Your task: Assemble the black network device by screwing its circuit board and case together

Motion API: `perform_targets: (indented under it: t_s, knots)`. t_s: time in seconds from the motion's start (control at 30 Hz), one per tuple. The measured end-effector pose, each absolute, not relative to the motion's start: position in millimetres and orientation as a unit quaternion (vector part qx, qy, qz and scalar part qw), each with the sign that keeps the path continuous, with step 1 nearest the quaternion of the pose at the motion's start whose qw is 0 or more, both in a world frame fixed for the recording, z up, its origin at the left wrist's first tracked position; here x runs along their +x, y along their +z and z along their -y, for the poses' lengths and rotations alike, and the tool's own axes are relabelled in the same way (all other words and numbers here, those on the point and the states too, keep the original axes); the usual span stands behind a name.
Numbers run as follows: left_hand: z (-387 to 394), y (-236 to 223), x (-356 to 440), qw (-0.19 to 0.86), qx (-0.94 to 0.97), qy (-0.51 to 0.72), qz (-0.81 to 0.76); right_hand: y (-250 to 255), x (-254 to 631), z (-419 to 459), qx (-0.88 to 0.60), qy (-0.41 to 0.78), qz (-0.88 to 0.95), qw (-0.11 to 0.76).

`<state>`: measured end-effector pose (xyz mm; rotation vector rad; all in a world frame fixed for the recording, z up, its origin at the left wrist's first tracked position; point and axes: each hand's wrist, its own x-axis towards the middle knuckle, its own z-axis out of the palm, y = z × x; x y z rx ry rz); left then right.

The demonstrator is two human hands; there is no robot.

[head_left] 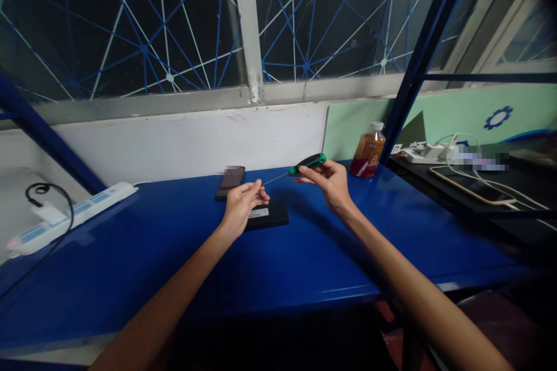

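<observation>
A screwdriver [308, 164] with a green and black handle is held above the blue table, its thin shaft slanting down to the left. My right hand [331, 184] is closed around the handle. At the far end of the shaft, the fingertips of my left hand [244, 203] are pinched together around the tip; any small piece there is too hidden to make out. Below and partly behind my left hand lies a flat black box [274, 215] with a white label. A dark phone [230, 181] rests behind that hand.
A white power strip [82, 214] with a black cable lies at the left. At the back right stands a drink bottle [369, 151] beside a blue metal post [407, 93]. Farther right, another phone [472, 185] and white cables lie on a black surface. The blue table [278, 272] has a front edge.
</observation>
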<state>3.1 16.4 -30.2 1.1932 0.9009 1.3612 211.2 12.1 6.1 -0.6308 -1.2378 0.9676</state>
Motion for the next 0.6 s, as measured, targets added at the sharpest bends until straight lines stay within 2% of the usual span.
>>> perform_targets:
  t_s: [0.1, 0.17, 0.27, 0.37, 0.5, 0.6]
  knots:
    - [-17.0, -30.4, 4.0, 0.521, 0.51, 0.565, -0.386, 6.0, 210.2, -11.9, -0.292, 0.42, 0.545, 0.665]
    - [-17.7, -31.3, 2.9, 0.474, 0.534, 0.561, -0.419, 5.5, 210.8, -13.1, -0.298, 0.414, 0.539, 0.67]
    - [-18.2, -33.3, -1.8, 0.268, 0.636, 0.534, -0.488, 5.1, 214.4, -16.0, -0.315, 0.4, 0.541, 0.669]
    - [-16.5, -36.2, -6.0, 0.068, 0.75, 0.435, -0.494, 5.6, 220.5, -19.4, -0.33, 0.388, 0.541, 0.669]
    - [-11.6, -42.3, -3.9, 0.044, 0.833, 0.29, -0.47, 5.2, 228.6, -23.8, -0.343, 0.371, 0.53, 0.681]
    - [-8.2, -46.5, -0.9, 0.04, 0.866, 0.232, -0.441, 2.9, 232.3, -27.2, -0.359, 0.349, 0.523, 0.69]
